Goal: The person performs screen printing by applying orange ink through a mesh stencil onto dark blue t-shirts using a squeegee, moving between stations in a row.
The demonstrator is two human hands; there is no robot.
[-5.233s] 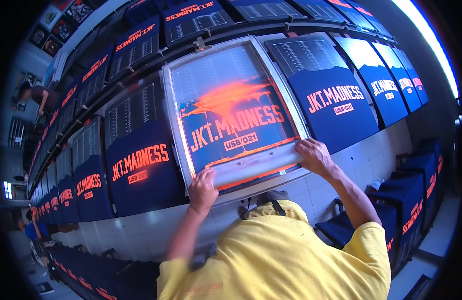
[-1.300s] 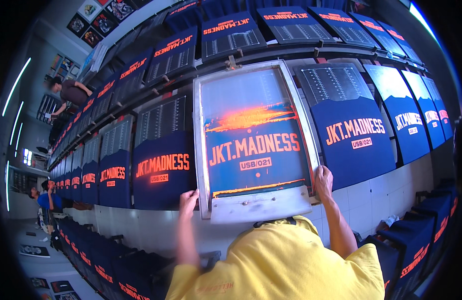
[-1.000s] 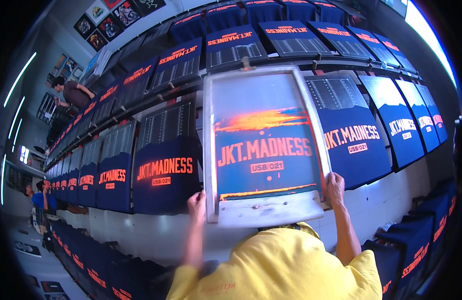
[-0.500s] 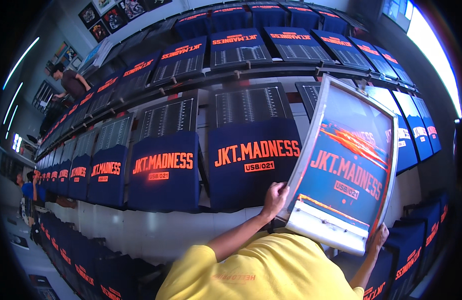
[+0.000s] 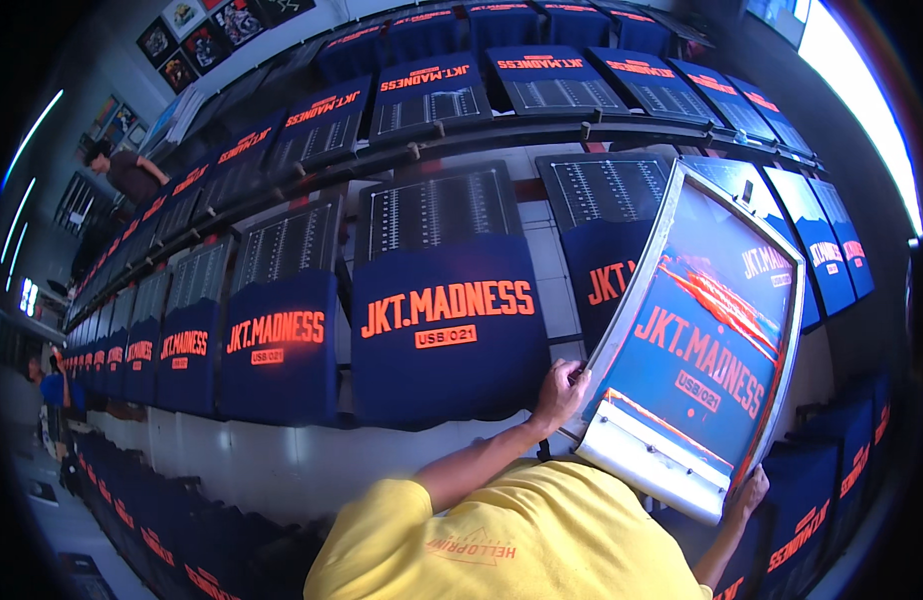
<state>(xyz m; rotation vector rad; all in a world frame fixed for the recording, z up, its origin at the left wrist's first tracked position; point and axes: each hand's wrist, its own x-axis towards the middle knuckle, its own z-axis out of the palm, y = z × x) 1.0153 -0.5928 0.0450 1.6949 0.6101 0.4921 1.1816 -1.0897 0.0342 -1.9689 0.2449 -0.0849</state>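
I see the grip of the left hand (image 5: 562, 395) and of the right hand (image 5: 752, 492) pinching opposite rails (image 5: 630, 290) of a printing screen (image 5: 697, 340), tilted and raised beyond the right edge of a board (image 5: 437, 210) wearing a navy shirt (image 5: 447, 370). It looks stiff and fairly weighty, its mesh (image 5: 707, 230) fragile, best held by those rails; earlier, it lay flat over that shirt.
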